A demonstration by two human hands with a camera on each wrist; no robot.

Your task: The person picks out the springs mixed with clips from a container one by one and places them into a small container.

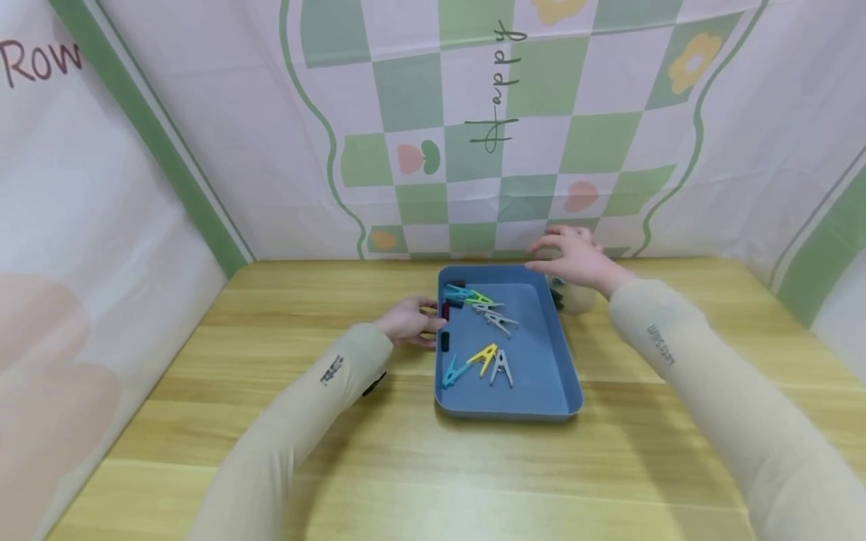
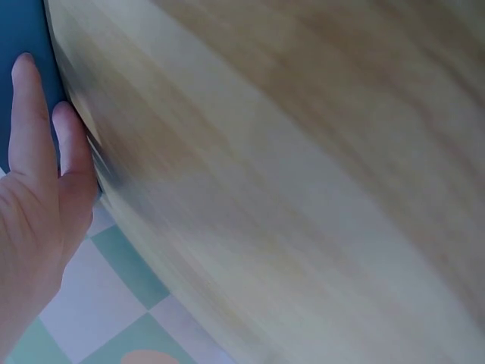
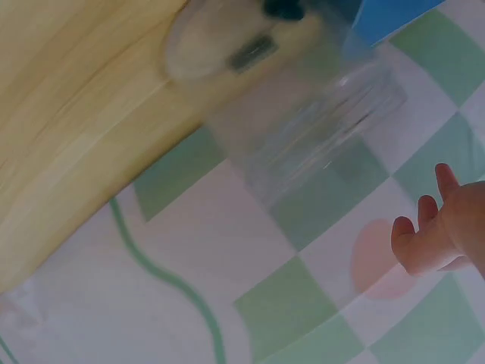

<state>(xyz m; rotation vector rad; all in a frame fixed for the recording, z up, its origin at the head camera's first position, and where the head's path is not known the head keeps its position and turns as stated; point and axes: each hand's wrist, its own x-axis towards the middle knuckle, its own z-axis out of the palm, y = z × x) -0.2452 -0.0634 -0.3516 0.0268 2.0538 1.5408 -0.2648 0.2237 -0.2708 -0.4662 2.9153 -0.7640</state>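
Note:
My left hand point(image 1: 409, 319) is at the left wall of a blue tray point(image 1: 541, 338). In the left wrist view its straight fingers point(image 2: 32, 114) lie along the blue side. Inside the tray are several clothespins, among them a yellow clothespin point(image 1: 484, 356), a light blue one and grey ones. Several small dark pieces, one a dark red piece point(image 1: 445, 311), sit along the left wall. My right hand point(image 1: 575, 259) hovers past the tray's far right corner, fingers loosely bent and holding nothing. Below it stands a clear container point(image 3: 326, 129) with dark pieces inside.
The wooden table point(image 1: 379, 466) carries the tray and container. A checkered cloth point(image 1: 473, 90) hangs behind the table's far edge, with more cloth at both sides. A small dark object point(image 1: 374, 383) shows beside my left sleeve; its kind is unclear.

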